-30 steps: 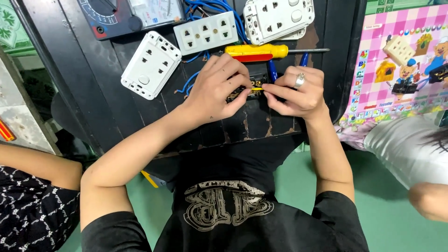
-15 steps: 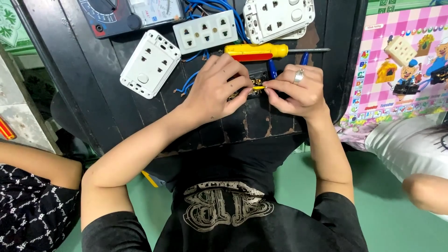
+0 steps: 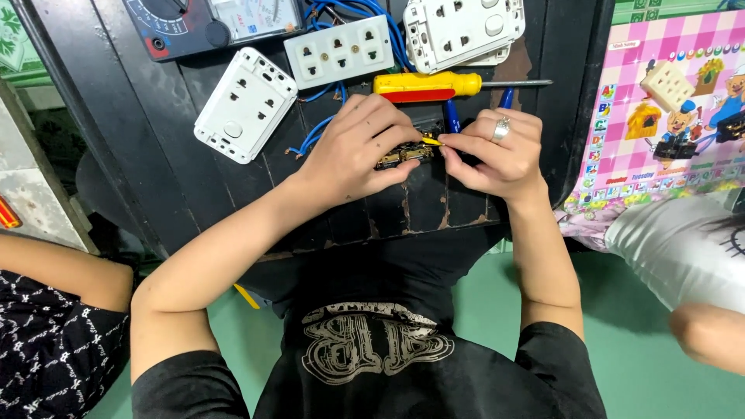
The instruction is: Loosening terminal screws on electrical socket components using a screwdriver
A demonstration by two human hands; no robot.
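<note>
Dark wooden counter [image 3: 233, 194] is strewn with white socket plates. A small brass-coloured component [image 3: 400, 155] is gripped in the left hand [image 3: 361, 147] at centre; its yellow wire end [image 3: 431, 140] is pinched by the right hand [image 3: 493, 151]. Yellow screwdriver [image 3: 427, 84] lies unused; fitting appears unfinished.

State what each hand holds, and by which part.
Left hand clasps a small dark component from above; right hand pinches its yellow end.
</note>
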